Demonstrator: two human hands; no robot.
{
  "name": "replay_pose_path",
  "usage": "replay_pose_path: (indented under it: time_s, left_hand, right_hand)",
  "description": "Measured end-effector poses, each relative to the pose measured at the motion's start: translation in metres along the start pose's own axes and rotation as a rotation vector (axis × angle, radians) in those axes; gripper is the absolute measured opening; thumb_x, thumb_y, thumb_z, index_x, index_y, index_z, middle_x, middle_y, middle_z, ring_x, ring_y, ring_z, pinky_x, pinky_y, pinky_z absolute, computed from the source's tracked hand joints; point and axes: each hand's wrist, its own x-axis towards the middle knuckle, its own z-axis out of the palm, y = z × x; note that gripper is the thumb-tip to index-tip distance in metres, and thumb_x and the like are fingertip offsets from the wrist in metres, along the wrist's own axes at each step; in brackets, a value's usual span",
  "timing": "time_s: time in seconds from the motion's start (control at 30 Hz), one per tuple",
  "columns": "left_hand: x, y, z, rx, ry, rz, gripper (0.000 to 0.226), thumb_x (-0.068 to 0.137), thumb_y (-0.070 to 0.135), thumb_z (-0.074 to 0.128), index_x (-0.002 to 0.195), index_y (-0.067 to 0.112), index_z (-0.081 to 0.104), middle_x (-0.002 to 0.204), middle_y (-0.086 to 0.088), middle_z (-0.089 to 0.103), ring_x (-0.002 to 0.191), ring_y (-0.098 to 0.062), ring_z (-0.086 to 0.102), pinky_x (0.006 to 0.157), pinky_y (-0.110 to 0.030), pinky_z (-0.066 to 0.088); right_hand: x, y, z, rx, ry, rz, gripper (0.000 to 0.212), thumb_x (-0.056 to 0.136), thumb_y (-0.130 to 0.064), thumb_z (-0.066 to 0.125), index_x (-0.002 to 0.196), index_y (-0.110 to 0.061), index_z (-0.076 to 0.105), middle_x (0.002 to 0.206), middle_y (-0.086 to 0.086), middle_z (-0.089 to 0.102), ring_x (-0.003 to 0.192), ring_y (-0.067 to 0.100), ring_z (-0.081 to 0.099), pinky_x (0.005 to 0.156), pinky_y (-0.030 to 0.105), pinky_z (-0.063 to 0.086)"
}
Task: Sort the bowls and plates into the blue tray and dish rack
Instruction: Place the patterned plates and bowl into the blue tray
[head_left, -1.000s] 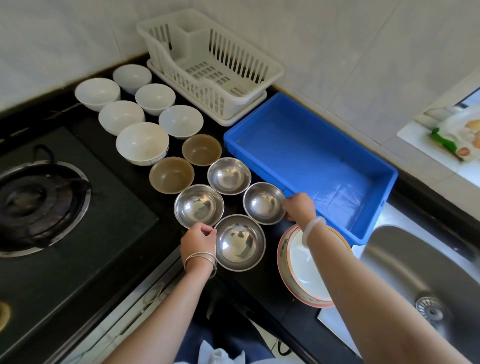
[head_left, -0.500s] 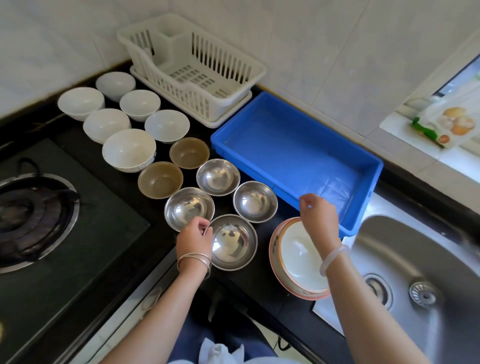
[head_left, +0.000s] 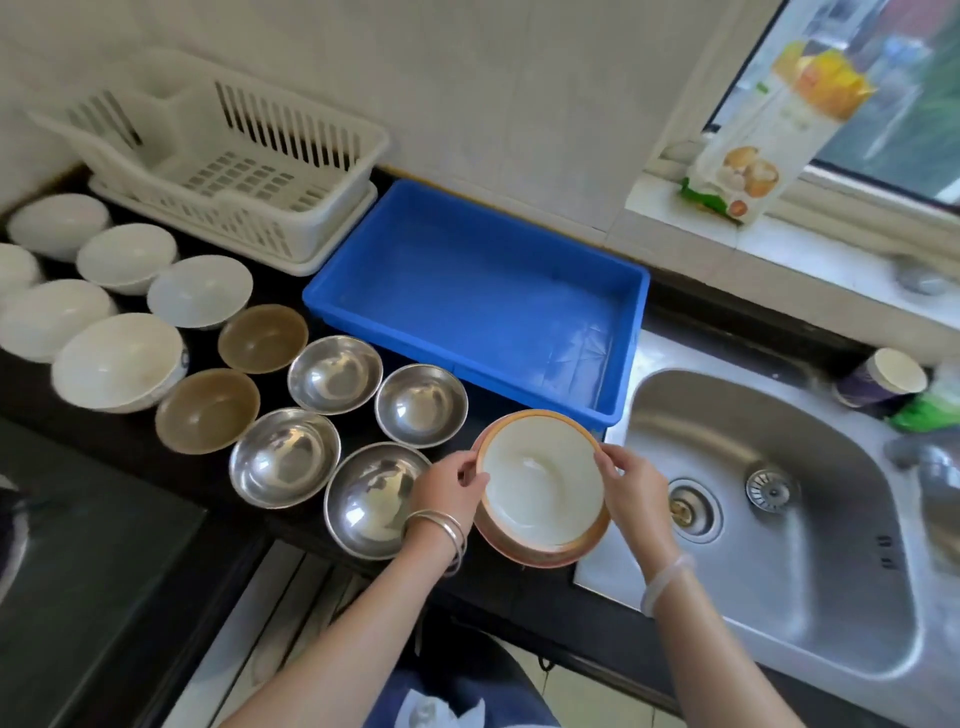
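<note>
While both the blue tray (head_left: 483, 291) and dish rack (head_left: 234, 171) sit empty, the left hand (head_left: 447, 493) and right hand (head_left: 636, 480) grasp the top plate (head_left: 540, 486); every bowl (head_left: 337, 373) waits on the table (head_left: 104, 441).

The dish rack (head_left: 223, 171) stands at the back left against the wall, the tray (head_left: 467, 291) just right of it. The sink (head_left: 769, 519) lies right of the tray. Bowls (head_left: 332, 374) sit in rows before the rack, left of the tray. A stack of plates (head_left: 540, 488) rests before the tray's near corner, between the bowls and the sink.
</note>
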Motion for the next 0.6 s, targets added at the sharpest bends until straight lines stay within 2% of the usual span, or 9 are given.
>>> replay_pose_path:
  time_s: [0.13, 0.27, 0.43, 0.53, 0.6]
  left_hand:
    - [-0.003, 0.003, 0.006, 0.021, 0.014, 0.008, 0.036, 0.088, 0.017, 0.055, 0.123, 0.020, 0.054, 0.120, 0.001, 0.064, 0.110, -0.018, 0.059, 0.092, -0.033, 0.049]
    - [0.003, 0.007, 0.005, 0.067, 0.032, 0.020, 0.037, 0.089, 0.016, 0.052, 0.126, 0.021, 0.053, 0.121, 0.002, 0.064, 0.109, -0.018, 0.059, 0.084, -0.027, 0.045]
    - [0.010, 0.010, 0.001, 0.143, 0.021, 0.056, 0.033, 0.088, 0.013, 0.051, 0.119, 0.023, 0.058, 0.106, 0.004, 0.068, 0.088, -0.014, 0.058, 0.073, -0.026, 0.044]
    - [0.012, 0.011, 0.001, 0.168, 0.025, 0.070, 0.029, 0.086, 0.011, 0.051, 0.110, 0.022, 0.061, 0.087, 0.009, 0.064, 0.076, -0.010, 0.055, 0.066, -0.025, 0.044]
    - [0.014, 0.012, 0.001, 0.176, 0.010, 0.085, 0.028, 0.086, 0.010, 0.052, 0.109, 0.022, 0.062, 0.083, 0.011, 0.061, 0.073, -0.010, 0.055, 0.061, -0.023, 0.042]
  right_hand:
    - [-0.008, 0.004, 0.003, 0.081, 0.032, 0.054, 0.024, 0.094, -0.027, 0.053, 0.104, -0.017, 0.072, 0.092, -0.001, 0.069, 0.084, 0.014, 0.057, 0.063, 0.021, 0.036]
    - [-0.019, 0.007, 0.007, 0.171, 0.040, 0.102, 0.023, 0.094, -0.026, 0.053, 0.103, -0.016, 0.071, 0.093, -0.001, 0.069, 0.088, 0.015, 0.060, 0.070, 0.024, 0.040]
    - [-0.033, 0.004, 0.012, 0.166, 0.095, 0.149, 0.023, 0.095, -0.027, 0.052, 0.101, -0.015, 0.071, 0.086, -0.004, 0.064, 0.084, 0.015, 0.058, 0.066, 0.025, 0.039]
    - [-0.039, 0.002, 0.015, 0.072, 0.166, 0.140, 0.025, 0.095, -0.026, 0.051, 0.099, -0.013, 0.072, 0.090, 0.001, 0.065, 0.083, 0.016, 0.055, 0.069, 0.028, 0.039]
    - [-0.041, 0.000, 0.017, 0.066, 0.167, 0.145, 0.026, 0.096, -0.024, 0.050, 0.091, -0.011, 0.072, 0.086, 0.006, 0.069, 0.080, 0.021, 0.058, 0.066, 0.032, 0.043]
